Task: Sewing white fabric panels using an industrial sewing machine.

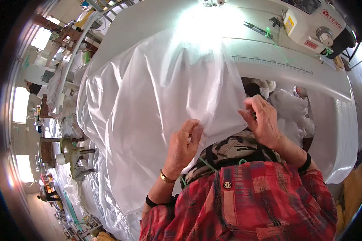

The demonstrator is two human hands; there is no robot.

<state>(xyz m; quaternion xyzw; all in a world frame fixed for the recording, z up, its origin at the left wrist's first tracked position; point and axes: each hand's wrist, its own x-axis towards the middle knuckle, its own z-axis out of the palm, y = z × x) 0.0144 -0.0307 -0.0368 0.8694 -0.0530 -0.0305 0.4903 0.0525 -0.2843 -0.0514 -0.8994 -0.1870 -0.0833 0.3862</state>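
Observation:
A wide sheet of thin, shiny white fabric (136, 104) drapes from under a bright lamp toward my lap and hangs off to the left. My left hand (185, 142) is closed on the near part of this sheet, pinching it between thumb and fingers. My right hand (263, 122) is just beside the sheet's right edge, its fingers bent and slightly blurred. A gap shows between its thumb and fingertips, with nothing visible in them. The sheet's near corner lies over camouflage-patterned cloth (229, 150) on my lap.
A white sewing machine (313, 28) with a handwheel stands at the far right of the pale worktable. Dark thread snips (256, 29) with green cord lie beside it. A ruler scale (273, 64) runs along the table. Crumpled clear plastic (289, 108) sits below. A wooden stool (74, 156) is at left.

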